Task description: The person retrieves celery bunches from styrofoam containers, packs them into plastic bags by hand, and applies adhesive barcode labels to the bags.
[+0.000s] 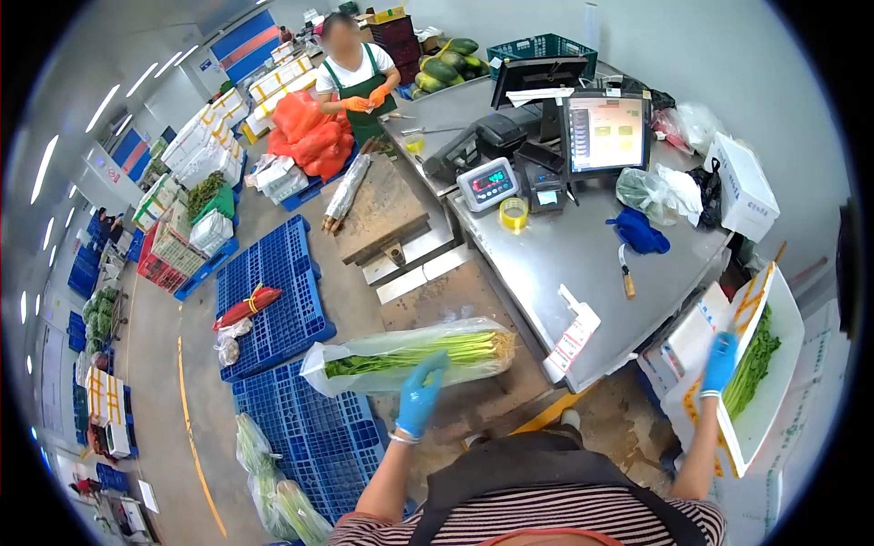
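Observation:
My left hand [421,396], in a blue glove, is stretched out against the near side of a clear plastic bag of long green-stemmed vegetables [414,355]. The bag lies flat on a low platform scale [455,296], its pale root ends pointing right. At the right, my right hand [719,364], also blue-gloved, grips the rim of a white foam box [790,378] with yellow tape. The box is tilted, and leafy greens [754,364] lie inside it. My right fingertips are partly hidden at the rim.
A steel table [546,273] holds a weight display [489,185], a monitor [607,134], yellow tape [513,215], a knife [626,273] and a label strip [574,337]. Blue pallets [273,291] stand left, with bagged vegetables [273,487]. A co-worker [355,77] in orange gloves stands beyond.

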`<state>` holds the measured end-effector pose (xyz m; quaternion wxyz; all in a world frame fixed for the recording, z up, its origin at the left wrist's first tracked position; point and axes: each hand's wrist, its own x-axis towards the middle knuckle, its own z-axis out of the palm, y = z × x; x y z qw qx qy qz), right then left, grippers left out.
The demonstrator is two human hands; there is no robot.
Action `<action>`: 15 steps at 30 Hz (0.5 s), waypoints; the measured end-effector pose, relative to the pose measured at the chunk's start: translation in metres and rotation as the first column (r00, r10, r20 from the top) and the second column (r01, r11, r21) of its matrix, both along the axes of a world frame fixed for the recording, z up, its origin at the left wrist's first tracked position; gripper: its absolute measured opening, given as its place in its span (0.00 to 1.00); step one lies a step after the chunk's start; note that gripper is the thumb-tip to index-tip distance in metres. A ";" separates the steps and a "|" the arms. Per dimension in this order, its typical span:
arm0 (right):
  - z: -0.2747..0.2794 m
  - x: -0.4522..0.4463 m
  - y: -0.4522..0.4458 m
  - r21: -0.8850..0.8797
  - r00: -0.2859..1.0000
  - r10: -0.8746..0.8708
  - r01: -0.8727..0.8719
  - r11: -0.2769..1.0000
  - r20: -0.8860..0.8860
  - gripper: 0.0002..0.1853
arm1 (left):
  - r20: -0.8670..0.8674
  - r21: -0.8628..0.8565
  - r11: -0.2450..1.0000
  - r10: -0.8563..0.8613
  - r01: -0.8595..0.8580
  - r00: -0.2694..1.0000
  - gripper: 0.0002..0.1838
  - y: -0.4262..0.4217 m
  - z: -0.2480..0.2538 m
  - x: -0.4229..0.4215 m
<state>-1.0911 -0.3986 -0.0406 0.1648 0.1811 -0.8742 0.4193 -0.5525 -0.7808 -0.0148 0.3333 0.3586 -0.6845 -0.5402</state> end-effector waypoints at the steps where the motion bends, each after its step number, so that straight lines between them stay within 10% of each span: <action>1: -0.017 -0.059 0.054 -0.040 0.996 -0.024 0.027 0.999 0.083 0.19 | 0.001 -0.003 1.000 -0.013 0.013 1.000 0.19 0.008 -0.002 -0.018; 5: -0.090 -0.195 0.226 0.175 0.914 -0.297 0.256 0.951 0.275 0.36 | 0.076 -0.036 0.999 -0.034 0.037 0.997 0.20 0.047 -0.001 -0.095; 7: -0.152 -0.219 0.275 0.287 0.470 -0.352 0.205 0.936 0.809 0.47 | 0.083 -0.021 0.998 -0.065 0.067 0.994 0.19 0.067 -0.011 -0.138; 9: -0.215 -0.222 0.299 0.285 -0.112 -0.281 0.017 0.958 0.953 0.58 | 0.104 0.033 0.991 -0.135 0.132 0.985 0.20 0.093 -0.011 -0.178; 10: -0.215 -0.204 0.276 0.193 0.027 -0.192 -0.030 0.981 0.981 0.55 | 0.131 0.022 0.980 -0.200 0.198 0.971 0.20 0.107 -0.005 -0.199; 11: -0.230 -0.206 0.267 0.091 -0.238 -0.137 -0.194 0.977 0.962 0.48 | 0.145 0.076 0.970 -0.239 0.230 0.960 0.19 0.120 0.001 -0.219; 12: -0.322 -0.230 0.295 0.108 -0.255 -0.137 -0.127 0.986 0.957 0.41 | 0.157 0.132 0.956 -0.281 0.262 0.947 0.19 0.132 0.007 -0.238; 15: -0.266 -0.207 0.283 0.349 0.280 -0.257 -0.360 0.865 0.925 0.37 | 0.251 0.102 0.951 -0.309 0.292 0.917 0.19 0.166 0.015 -0.277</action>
